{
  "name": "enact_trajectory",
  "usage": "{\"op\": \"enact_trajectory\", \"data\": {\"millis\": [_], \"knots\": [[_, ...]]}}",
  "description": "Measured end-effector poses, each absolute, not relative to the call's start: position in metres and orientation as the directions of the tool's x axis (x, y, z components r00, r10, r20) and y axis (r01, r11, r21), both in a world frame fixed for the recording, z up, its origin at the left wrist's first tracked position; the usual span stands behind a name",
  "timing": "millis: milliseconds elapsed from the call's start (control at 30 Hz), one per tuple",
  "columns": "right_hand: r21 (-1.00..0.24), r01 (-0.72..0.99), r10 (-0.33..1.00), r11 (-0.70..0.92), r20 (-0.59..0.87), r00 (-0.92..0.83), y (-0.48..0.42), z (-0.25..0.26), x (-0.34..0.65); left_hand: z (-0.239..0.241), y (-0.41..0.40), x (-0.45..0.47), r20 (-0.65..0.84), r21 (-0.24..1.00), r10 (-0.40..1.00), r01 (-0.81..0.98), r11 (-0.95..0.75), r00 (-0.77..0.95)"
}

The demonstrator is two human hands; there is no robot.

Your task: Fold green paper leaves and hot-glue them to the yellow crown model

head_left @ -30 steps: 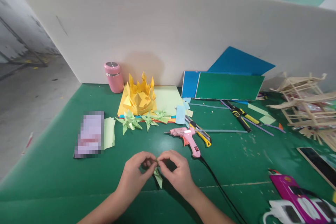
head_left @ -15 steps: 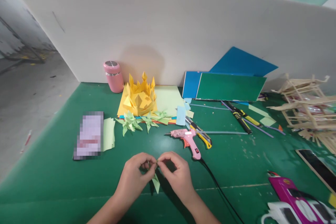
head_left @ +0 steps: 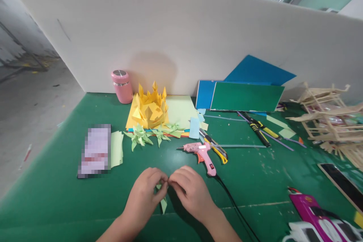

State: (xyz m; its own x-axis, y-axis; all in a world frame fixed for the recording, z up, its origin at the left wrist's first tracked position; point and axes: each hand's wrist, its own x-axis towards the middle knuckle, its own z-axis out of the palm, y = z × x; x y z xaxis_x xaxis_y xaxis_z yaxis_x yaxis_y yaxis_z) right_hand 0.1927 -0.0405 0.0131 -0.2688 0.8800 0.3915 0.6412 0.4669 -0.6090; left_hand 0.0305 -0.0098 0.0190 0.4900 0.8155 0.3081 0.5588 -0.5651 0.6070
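At the near edge of the green table mat point(head_left: 70, 196), the left hand point(head_left: 146, 193) and right hand point(head_left: 188, 191) pinch one small folded light-green paper piece point(head_left: 163, 204) between closed fingertips. A pink hot-glue gun point(head_left: 202, 153) lies just beyond.

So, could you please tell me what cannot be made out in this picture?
Head view:
Green paper piece: mostly hidden by the left hand and right hand pinching it; shape unclear.
Flat rectangle beside the pale green sheets: blurred out.
Magenta device: cut off by the bottom right edge.
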Motion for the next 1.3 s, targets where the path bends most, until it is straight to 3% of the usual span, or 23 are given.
{"op": "enact_trajectory", "data": {"millis": [133,267,467,667,1033,1300], "knots": [[-0.608,0.645,0.884,0.462,0.372,-0.282,-0.037,0.022,0.2,0.029,-0.004,0.03,0.283,0.575,0.786,0.559,-0.598,0.55],[-0.663,0.642,0.914,0.386,0.371,-0.166,-0.03,0.033,0.21,0.043,0.004,0.031,0.289,0.543,0.777,0.572,-0.614,0.559],[-0.682,0.646,0.918,0.342,0.388,-0.077,-0.027,0.041,0.211,0.047,0.006,0.036,0.334,0.596,0.794,0.538,-0.596,0.508],[-0.686,0.631,0.913,0.363,0.398,-0.092,-0.029,0.042,0.203,0.045,0.004,0.037,0.337,0.579,0.813,0.576,-0.577,0.475],[-0.704,0.609,0.918,0.365,0.38,-0.111,-0.033,0.036,0.201,0.05,0.006,0.037,0.329,0.434,0.718,0.577,-0.692,0.614],[-0.686,0.616,0.916,0.387,0.363,-0.172,-0.034,0.035,0.199,0.051,0.004,0.032,0.289,0.425,0.695,0.562,-0.709,0.658]]}}
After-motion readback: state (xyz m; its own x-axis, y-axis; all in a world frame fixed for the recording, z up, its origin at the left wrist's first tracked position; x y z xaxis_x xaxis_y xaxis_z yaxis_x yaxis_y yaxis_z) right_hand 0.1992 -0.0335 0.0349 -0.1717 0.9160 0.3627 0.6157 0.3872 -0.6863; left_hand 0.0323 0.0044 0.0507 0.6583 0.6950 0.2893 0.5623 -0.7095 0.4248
